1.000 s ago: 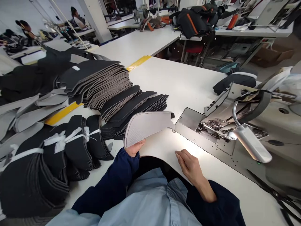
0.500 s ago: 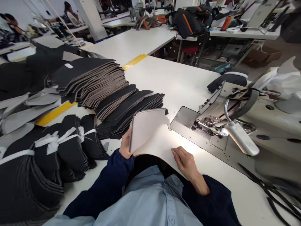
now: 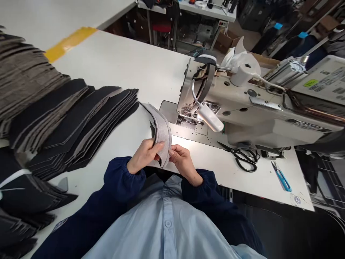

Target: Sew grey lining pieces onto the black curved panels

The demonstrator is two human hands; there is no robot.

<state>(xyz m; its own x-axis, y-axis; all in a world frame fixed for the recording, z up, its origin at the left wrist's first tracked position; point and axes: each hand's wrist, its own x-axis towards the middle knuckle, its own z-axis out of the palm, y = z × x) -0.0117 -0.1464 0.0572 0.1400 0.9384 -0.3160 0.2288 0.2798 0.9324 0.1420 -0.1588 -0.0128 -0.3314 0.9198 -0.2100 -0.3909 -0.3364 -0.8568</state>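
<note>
Both my hands hold one curved grey fabric piece (image 3: pixel 161 129) with a black face, bent upright just in front of my chest. My left hand (image 3: pixel 144 154) grips its near end from the left, fingers closed on it. My right hand (image 3: pixel 182 161) pinches the same end from the right. The piece's far tip reaches toward the sewing machine (image 3: pixel 242 108), whose needle area (image 3: pixel 188 111) is lit by a small gooseneck lamp (image 3: pixel 210 120). Fanned stacks of black and grey cut pieces (image 3: pixel 67 118) lie to my left on the white table (image 3: pixel 121 68).
Black scissors (image 3: pixel 242 156) and a blue thread snip (image 3: pixel 281 178) lie on the table right of my hands. A control panel (image 3: pixel 320 81) sits on the machine's right end. Bundled black pieces (image 3: pixel 24 194) fill the near left. Other workbenches (image 3: pixel 210 9) stand behind.
My view swung right and down. My left hand brought the grey piece toward me and turned it on edge; my right hand left the table and took hold of it.
</note>
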